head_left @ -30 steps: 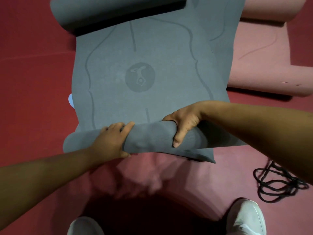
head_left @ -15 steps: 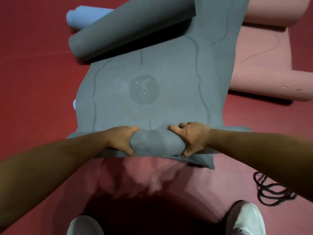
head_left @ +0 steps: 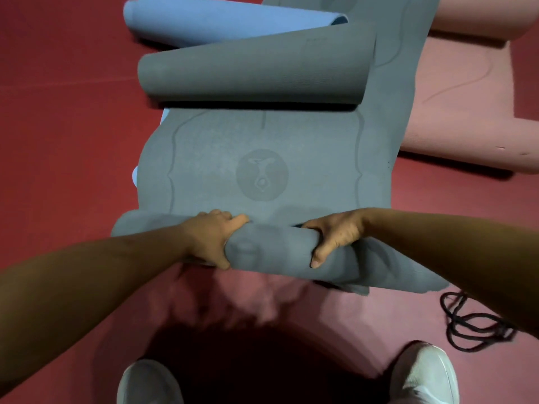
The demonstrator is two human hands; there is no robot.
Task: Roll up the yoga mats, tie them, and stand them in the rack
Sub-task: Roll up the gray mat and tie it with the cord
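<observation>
Fingertips of left hand [head_left: 211, 242], right hand [head_left: 335, 236] hidden behind grey mat [head_left: 262, 164] roll.

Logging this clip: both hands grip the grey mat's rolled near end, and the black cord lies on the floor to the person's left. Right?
Wrong side: the head view shows the black cord to the person's right. The left hand and right hand do grip the rolled end of the grey mat.

Grey mat [head_left: 262, 158]: matt foam, faint embossed lines. Pink mat [head_left: 455, 112]: matt. Cord [head_left: 472, 325]: black, braided.
</observation>
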